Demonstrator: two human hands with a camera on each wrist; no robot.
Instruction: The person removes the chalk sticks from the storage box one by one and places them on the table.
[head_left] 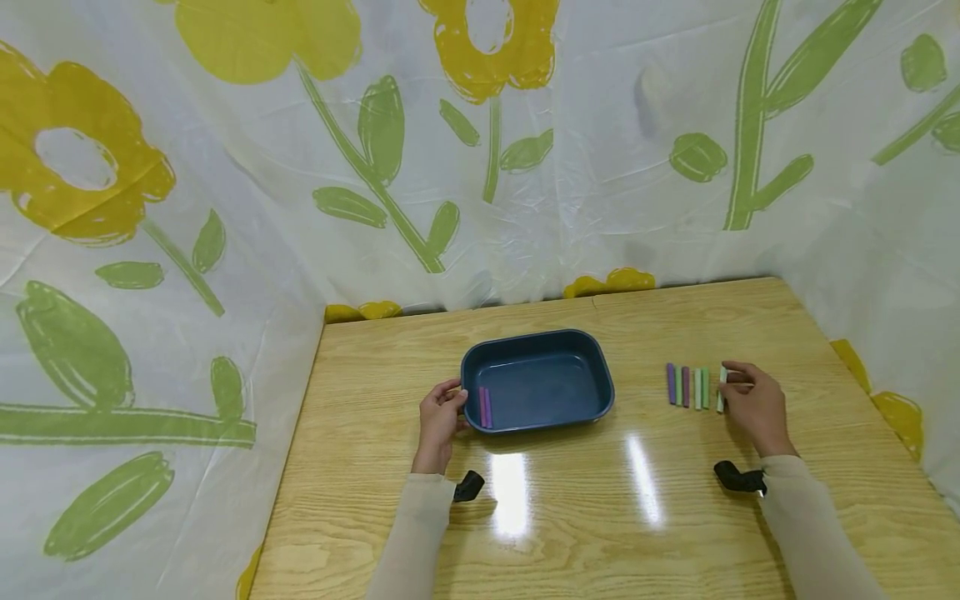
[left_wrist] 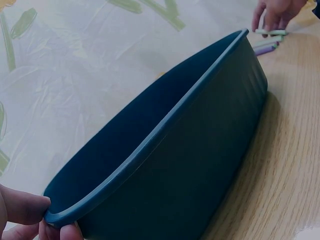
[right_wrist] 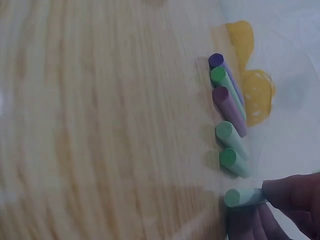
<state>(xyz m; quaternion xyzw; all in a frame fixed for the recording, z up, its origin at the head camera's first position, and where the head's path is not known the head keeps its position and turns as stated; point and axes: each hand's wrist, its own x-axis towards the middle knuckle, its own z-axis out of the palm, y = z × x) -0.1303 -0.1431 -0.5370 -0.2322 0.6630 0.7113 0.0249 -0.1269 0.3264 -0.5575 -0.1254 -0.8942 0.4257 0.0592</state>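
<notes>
My left hand (head_left: 439, 419) grips the left end of a dark blue rectangular tray (head_left: 547, 390), thumb over the rim and fingers beneath it. Two purple chalk sticks (head_left: 485, 407) lie side by side at the left end inside that tray. To the right, my right hand (head_left: 759, 410) pinches a pale green chalk stick (right_wrist: 244, 197) between thumb and fingers, low at the table. Beside it stretches a row of several chalk sticks: a violet one (right_wrist: 216, 60), a green one (right_wrist: 218, 74), a plum one (right_wrist: 223, 97), a pale green one (right_wrist: 225, 131) and another green one (right_wrist: 229, 158).
The wooden table (head_left: 570, 525) reaches back to a hanging flowered cloth (head_left: 600, 208), which also encloses both sides. Black wrist mounts (head_left: 738, 477) jut inward from the sleeves. Bright light reflections (head_left: 510, 496) show in front of the tray.
</notes>
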